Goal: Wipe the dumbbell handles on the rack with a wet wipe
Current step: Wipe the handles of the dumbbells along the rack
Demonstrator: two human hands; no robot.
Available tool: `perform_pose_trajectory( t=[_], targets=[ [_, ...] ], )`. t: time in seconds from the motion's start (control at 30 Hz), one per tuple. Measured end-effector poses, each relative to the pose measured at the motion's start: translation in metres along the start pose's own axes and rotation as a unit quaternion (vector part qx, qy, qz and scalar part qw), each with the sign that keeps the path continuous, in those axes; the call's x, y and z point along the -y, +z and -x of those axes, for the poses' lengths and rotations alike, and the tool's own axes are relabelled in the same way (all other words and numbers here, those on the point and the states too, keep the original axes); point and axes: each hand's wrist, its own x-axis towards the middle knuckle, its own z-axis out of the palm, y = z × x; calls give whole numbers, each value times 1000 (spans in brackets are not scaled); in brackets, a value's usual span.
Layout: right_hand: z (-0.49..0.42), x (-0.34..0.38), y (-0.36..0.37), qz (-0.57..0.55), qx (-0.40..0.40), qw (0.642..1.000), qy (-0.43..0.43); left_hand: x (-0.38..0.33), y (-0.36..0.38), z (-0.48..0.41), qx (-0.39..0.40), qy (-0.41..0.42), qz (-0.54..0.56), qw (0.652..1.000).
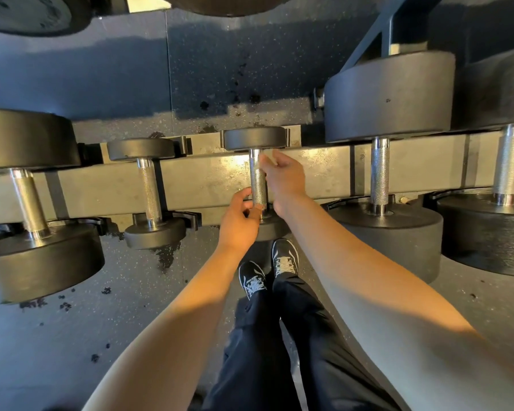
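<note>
The long grey metal rack (309,170) held a small black dumbbell with a shiny metal handle (258,185). The right hand (284,176) pinched a thin wet wipe (264,161) against the handle. The left hand (239,223) curled around its near end.

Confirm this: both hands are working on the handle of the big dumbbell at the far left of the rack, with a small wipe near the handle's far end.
Not quite. The head view shows the left hand and right hand on the handle of the small middle dumbbell, not the big far-left one. The wipe does sit near that handle's far end.
</note>
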Motion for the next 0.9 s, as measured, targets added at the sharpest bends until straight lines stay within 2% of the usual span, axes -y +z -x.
perform_pose_trajectory(
  t=[0.13, 0.23, 0.33, 0.43, 0.67, 0.77, 0.9],
  targets=[
    [-1, -3, 6, 142, 46, 988, -41, 17, -13, -8, 14, -2, 33, 999],
    [-4, -20, -8, 258, 88, 960, -58, 24, -8, -13, -20, 24, 34, 999],
    [0, -34, -21, 359, 116, 924, -58, 31, 0, -16, -36, 48, 2, 998],
    [6, -44, -31, 485, 140, 862, -50, 24, -3, -11, -41, 44, 11, 998],
    [6, -47, -38, 574, 113, 807, -78, 19, 2, -5, -72, 22, 31, 997],
    [5, -46, -47, 538, 95, 832, -96, 19, 7, -4, -82, 30, 27, 996],
    [-13, -31, -50, 364, 21, 922, -131, 19, 11, -3, -97, 28, 30, 994]
  ],
)
